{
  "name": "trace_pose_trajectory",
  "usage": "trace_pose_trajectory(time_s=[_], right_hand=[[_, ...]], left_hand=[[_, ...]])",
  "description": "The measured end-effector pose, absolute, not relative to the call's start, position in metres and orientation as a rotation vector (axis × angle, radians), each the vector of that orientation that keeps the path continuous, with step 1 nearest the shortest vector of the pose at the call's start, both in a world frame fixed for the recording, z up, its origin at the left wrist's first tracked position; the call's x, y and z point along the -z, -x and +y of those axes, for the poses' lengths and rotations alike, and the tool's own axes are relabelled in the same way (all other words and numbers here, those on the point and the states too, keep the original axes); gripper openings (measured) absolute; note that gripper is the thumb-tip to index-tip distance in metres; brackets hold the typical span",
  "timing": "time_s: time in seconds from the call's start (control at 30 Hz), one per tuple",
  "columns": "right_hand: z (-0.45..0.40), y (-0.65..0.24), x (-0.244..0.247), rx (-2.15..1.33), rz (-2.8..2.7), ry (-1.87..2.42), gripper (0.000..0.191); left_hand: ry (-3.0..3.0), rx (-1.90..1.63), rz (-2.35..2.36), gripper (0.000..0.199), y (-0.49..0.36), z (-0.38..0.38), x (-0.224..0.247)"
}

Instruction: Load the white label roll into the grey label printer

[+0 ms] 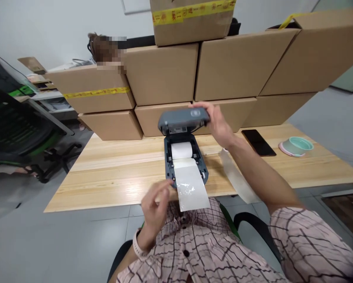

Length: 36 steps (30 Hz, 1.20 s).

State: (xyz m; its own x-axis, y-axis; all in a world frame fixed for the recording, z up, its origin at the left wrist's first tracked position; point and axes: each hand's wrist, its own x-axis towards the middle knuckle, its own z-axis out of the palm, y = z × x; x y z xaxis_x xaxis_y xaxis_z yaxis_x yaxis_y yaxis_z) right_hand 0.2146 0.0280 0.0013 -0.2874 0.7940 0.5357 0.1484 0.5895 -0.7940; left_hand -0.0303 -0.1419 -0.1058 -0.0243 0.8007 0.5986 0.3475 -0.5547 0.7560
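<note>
I see label printer (179, 137) on desk (120, 169) | right hand (219, 124): grasping raised lid (181, 117) | left hand (155, 204): released, nearer, just left of label strip (191, 186) | strip's long axis: paper roll (181, 150) toward checked shirt (185, 239)

My label printer (184, 137) is showing matt, hard plastic, and its lid (182, 115) is looking smooth with a soft sheen. The paper roll (181, 150) is looking dull and even, while the label strip (191, 186) is gleaming, its glossy face catching crinkled highlights. Beside my forearm, a loose strip (237, 177) is appearing papery and flatter in finish. The tabletop (120, 169) is displaying grained wood, smooth and faintly lustrous. Cardboard boxes (161, 74) are presenting matt faces, and packing tape (194, 11) is adding slick plastic film. The phone (258, 142) is bearing a smooth, glassy surface. I am wearing a soft, creased cloth shirt (200, 243).
</note>
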Motion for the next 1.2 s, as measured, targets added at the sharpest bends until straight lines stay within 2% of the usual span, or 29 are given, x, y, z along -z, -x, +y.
trace_pose_trajectory(time_s=[0.03, 0.1, 0.23, 0.47, 0.77, 0.93, 1.03, 1.2], right_hand=[[0.004, -0.218, 0.012, -0.738, -1.836, 0.777, 0.074], [-0.037, -0.222, 0.04, -0.693, -1.964, 0.856, 0.064], [-0.083, -0.221, 0.085, -0.488, -2.015, 0.964, 0.05], [-0.086, -0.213, 0.107, -0.331, -1.961, 0.931, 0.046], [-0.086, -0.204, 0.124, -0.298, -1.887, 0.917, 0.047], [-0.085, -0.205, 0.118, -0.253, -1.897, 0.972, 0.047], [-0.087, -0.205, 0.11, -0.194, -1.963, 1.04, 0.047], [-0.09, -0.206, 0.087, -0.04, -2.12, 1.155, 0.045]], left_hand=[[-1.717, -1.686, 1.263, 0.033, 0.031, -0.137, 0.104], [-1.468, -1.727, 1.309, 0.053, 0.031, -0.122, 0.1], [-1.185, -1.473, 1.229, 0.086, 0.016, -0.088, 0.092], [-1.005, -1.345, 1.097, 0.106, 0.0, -0.082, 0.102], [-1.105, -1.45, 1.094, 0.087, 0.0, -0.082, 0.108], [-1.085, -1.449, 1.293, 0.08, -0.001, -0.126, 0.108], [-1.059, -1.41, 1.39, 0.037, 0.0, -0.163, 0.113], [-1.015, -0.876, 1.167, 0.048, -0.001, -0.171, 0.113]])
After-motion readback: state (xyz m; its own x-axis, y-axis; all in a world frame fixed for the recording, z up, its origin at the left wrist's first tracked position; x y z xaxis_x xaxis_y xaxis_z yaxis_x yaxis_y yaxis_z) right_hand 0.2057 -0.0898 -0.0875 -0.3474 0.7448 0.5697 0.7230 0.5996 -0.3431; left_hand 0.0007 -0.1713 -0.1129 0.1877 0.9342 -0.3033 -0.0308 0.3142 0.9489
